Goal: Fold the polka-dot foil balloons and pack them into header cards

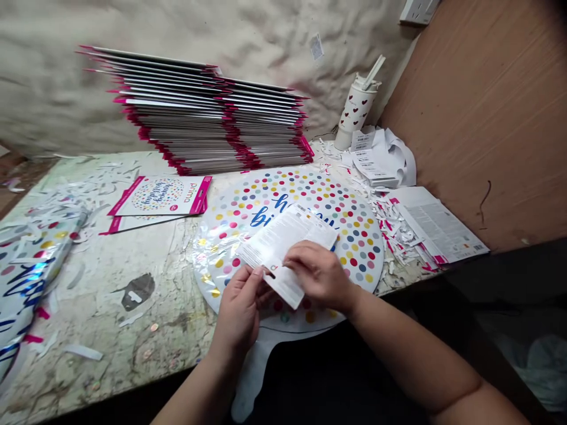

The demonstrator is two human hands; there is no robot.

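Note:
A white printed card package (283, 236) is tilted over the table, its text side up. My left hand (241, 304) grips its lower left edge between thumb and fingers. My right hand (321, 274) has its fingers pinched together against the face of the package, close to the small hang hole; anything between those fingertips is hidden. Under both hands lies a flat round foil balloon (354, 206) with coloured dots and blue lettering, its pale tail (250, 378) hanging over the table's front edge.
A tall stack of pink-edged packages (212, 130) stands at the back. Two packages (166, 198) lie to the left, another dotted foil balloon (26, 277) beyond them. At right are a barcode label roll (376, 159), a heart-patterned cup (355, 109), paper scraps (394, 224) and opened packaging (443, 224).

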